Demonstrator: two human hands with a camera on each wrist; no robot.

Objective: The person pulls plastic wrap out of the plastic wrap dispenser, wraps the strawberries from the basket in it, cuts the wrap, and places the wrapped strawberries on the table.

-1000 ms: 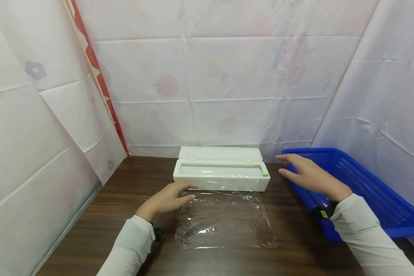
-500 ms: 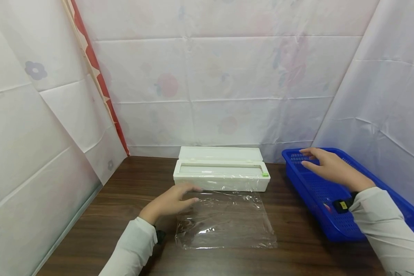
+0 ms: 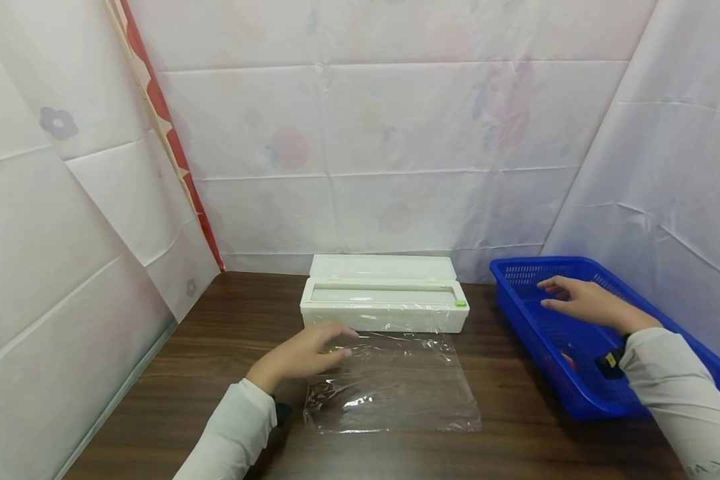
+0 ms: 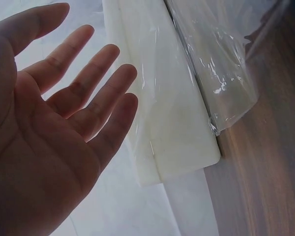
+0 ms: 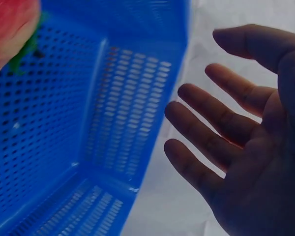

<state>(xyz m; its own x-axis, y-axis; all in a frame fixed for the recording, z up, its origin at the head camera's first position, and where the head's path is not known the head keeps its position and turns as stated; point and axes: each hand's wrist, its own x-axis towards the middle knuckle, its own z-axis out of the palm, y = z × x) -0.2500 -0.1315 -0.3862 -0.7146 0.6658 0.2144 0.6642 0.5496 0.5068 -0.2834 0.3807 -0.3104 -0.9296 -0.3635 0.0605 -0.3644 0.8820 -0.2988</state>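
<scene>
Just in front of a white cling film dispenser, my left hand hovers over the left edge of a clear sheet of cling film. Its fingers are relaxed and hold nothing; the left wrist view shows the bare palm. The film runs from the dispenser's front down onto the table. My right hand hangs over the blue basket, fingers loosely extended. Inside the basket lies a red-and-pink, fruit-like thing with green leaves, cut off by the right wrist view's edge and mostly hidden in the head view.
The dispenser's lid stands raised at the back, and a green slider sits at its right end. Patterned white cloth encloses the dark wooden table at the back and both sides.
My right hand has moved right from the basket's left rim to over its inside, then dipped slightly. My left hand has shifted a little right over the film's edge.
</scene>
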